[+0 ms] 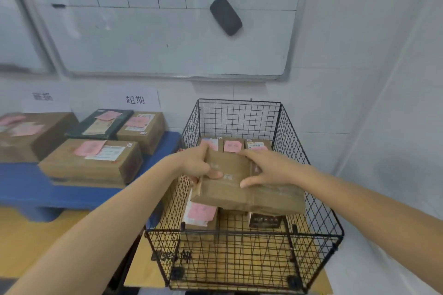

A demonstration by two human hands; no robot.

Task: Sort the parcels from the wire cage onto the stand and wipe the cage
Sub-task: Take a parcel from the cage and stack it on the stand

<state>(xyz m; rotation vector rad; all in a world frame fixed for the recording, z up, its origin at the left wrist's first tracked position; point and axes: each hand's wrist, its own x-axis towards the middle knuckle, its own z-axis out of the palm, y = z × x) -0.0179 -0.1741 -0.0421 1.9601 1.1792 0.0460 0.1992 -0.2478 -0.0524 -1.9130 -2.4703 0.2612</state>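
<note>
**Two hands hold a brown parcel over the cage**

The left hand point(200, 166) grips the brown parcel point(247, 189) at its left end; the right hand point(268, 167) presses on top, fingers spread; the parcel sits above the wire cage point(309, 175); more parcels lie inside point(233, 145); to the left, boxes point(93, 163) rest on the blue stand point(165, 148).

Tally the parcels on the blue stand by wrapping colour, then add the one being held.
Brown cardboard parcels on the blue plastic stand: 3
Dark green wrapped parcel: 1
Brown cardboard parcel held over the black wire cage by the left hand and right hand: 1
Total: 5
</note>
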